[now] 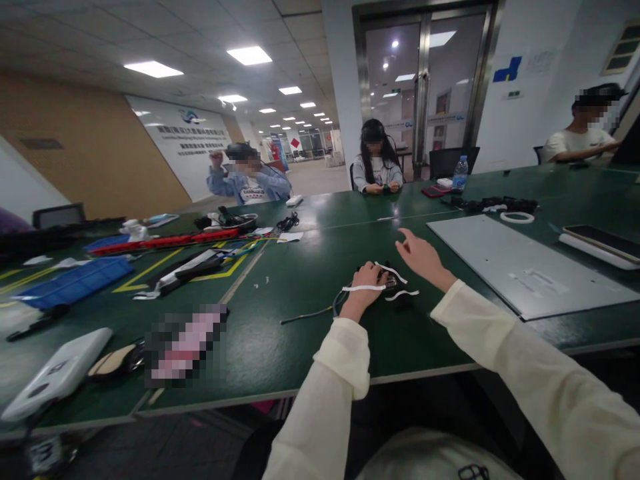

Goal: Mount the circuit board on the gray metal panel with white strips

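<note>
On the green table in front of me, my left hand [366,283] lies over a small dark device [392,279], its fingers curled onto it. White strips [403,294] stick out around the device, and one crosses the back of that hand. A thin dark cable [313,316] runs out to the left from under my wrist. To the right of the device, my right hand [424,257] hovers above the table with its fingers loosely apart and nothing in them. Much of the device is hidden under my left fingers.
A grey metal panel [530,263] lies to the right, with a phone [605,241] beyond it. A water bottle [460,173] and a white tape ring [517,217] are farther back. On the left are a blue tray [80,280] and a white device [57,373]. Several people sit around.
</note>
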Demonstrator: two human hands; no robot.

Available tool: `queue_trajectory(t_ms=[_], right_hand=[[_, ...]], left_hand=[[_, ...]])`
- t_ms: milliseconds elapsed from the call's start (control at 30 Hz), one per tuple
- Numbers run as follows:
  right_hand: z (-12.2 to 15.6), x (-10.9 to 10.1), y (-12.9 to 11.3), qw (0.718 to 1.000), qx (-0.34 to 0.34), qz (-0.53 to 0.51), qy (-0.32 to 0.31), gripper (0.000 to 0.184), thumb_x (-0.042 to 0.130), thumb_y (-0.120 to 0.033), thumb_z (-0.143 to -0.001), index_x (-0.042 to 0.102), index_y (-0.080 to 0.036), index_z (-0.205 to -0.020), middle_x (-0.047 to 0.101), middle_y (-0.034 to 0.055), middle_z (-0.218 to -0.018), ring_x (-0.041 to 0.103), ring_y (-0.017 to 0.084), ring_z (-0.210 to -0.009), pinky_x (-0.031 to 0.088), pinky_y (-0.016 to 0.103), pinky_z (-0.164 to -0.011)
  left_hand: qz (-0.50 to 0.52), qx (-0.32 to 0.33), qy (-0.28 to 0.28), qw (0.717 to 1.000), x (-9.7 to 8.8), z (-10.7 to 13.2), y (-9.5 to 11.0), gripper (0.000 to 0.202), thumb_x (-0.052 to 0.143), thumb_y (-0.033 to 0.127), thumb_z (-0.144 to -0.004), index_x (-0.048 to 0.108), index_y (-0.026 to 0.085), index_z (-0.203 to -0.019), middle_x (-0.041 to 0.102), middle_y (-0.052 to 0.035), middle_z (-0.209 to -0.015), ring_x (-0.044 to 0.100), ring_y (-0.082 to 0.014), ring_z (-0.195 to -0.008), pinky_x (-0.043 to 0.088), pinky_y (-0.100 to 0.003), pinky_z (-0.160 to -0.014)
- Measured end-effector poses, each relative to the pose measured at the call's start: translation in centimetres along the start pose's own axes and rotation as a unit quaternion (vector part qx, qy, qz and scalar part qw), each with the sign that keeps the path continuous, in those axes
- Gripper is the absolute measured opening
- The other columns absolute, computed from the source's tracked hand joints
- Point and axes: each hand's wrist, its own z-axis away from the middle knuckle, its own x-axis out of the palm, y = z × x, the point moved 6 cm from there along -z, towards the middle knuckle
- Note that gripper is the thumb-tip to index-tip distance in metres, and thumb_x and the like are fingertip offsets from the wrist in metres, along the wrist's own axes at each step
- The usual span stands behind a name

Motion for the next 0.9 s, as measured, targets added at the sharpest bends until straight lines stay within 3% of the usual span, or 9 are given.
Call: queue_trajectory(t_ms=[100,200,267,333,467,700,900], right_hand=[[-1.4,-0.4,7.6,0.994,0.078,0.079,0.020,0.054,0.038,-0.040,-0.095,0.039,-0.011,-0.140,0.052,0.0199,-0.131,0.051,0.030,-0.118,0.040,0.041,-0.098],[-0.8,0.0,15.6,0.968,0.194,0.157,0.002,0.058,0.037,-0.046,-0.093,0.042,-0.011,-0.139,0.035,0.0224,-0.146,0.031,0.042,-0.132,0.030,0.061,-0.101],[0.2,0.5,19.5,0.953,0.243,0.181,-0.018,0.059,0.031,-0.049,-0.094,0.043,-0.012,-0.139,0.026,0.0224,-0.150,0.020,0.045,-0.136,0.023,0.070,-0.099],[1.1,1.2,22.1,0.943,0.274,0.183,-0.051,0.061,0.027,-0.052,-0.094,0.046,-0.014,-0.137,0.028,0.0227,-0.148,0.019,0.045,-0.136,0.019,0.074,-0.097],[1.8,1.8,23.4,0.940,0.279,0.177,-0.082,0.061,0.023,-0.056,-0.093,0.050,-0.020,-0.134,0.038,0.0190,-0.142,0.028,0.044,-0.132,0.017,0.075,-0.096],[1.6,1.8,22.1,0.957,0.198,0.181,-0.111,0.053,0.020,-0.050,-0.096,0.040,-0.036,-0.143,0.041,0.0101,-0.143,0.033,0.041,-0.129,0.024,0.073,-0.095],[1.5,1.7,21.4,0.960,0.169,0.189,-0.119,0.051,0.021,-0.043,-0.097,0.041,-0.035,-0.143,0.041,0.0090,-0.145,0.039,0.037,-0.125,0.028,0.071,-0.095]], left_hand=[[0.012,0.009,-0.004,1.000,-0.2,0.1,0.2,0.035,0.037,0.041,-0.097,0.061,0.018,-0.108,0.056,-0.0087,-0.109,0.057,-0.0200,-0.097,0.047,-0.032,-0.084],[0.018,0.006,-0.010,1.000,-0.3,0.1,0.2,0.038,0.035,0.043,-0.097,0.061,0.018,-0.110,0.055,-0.0089,-0.110,0.056,-0.0202,-0.099,0.047,-0.033,-0.084],[0.021,0.016,-0.017,1.000,-0.4,0.2,0.4,0.041,0.030,0.043,-0.098,0.060,0.020,-0.114,0.055,-0.0086,-0.112,0.056,-0.0207,-0.102,0.047,-0.034,-0.085],[0.021,0.034,-0.028,0.999,-0.5,0.3,0.6,0.045,0.025,0.045,-0.099,0.058,0.022,-0.121,0.054,-0.0081,-0.116,0.054,-0.0218,-0.107,0.046,-0.035,-0.088],[0.012,0.069,-0.057,0.996,-0.4,0.5,0.9,0.053,0.028,0.058,-0.095,0.051,0.026,-0.131,0.050,-0.0081,-0.129,0.050,-0.0254,-0.115,0.043,-0.040,-0.094],[0.002,0.067,-0.083,0.994,0.0,0.4,0.5,0.063,0.041,0.066,-0.086,0.048,0.026,-0.134,0.048,-0.0100,-0.138,0.046,-0.0316,-0.122,0.037,-0.048,-0.101],[-0.006,0.066,-0.087,0.994,0.3,0.1,0.2,0.067,0.045,0.069,-0.083,0.047,0.028,-0.135,0.047,-0.0101,-0.138,0.045,-0.0321,-0.123,0.037,-0.048,-0.101]])
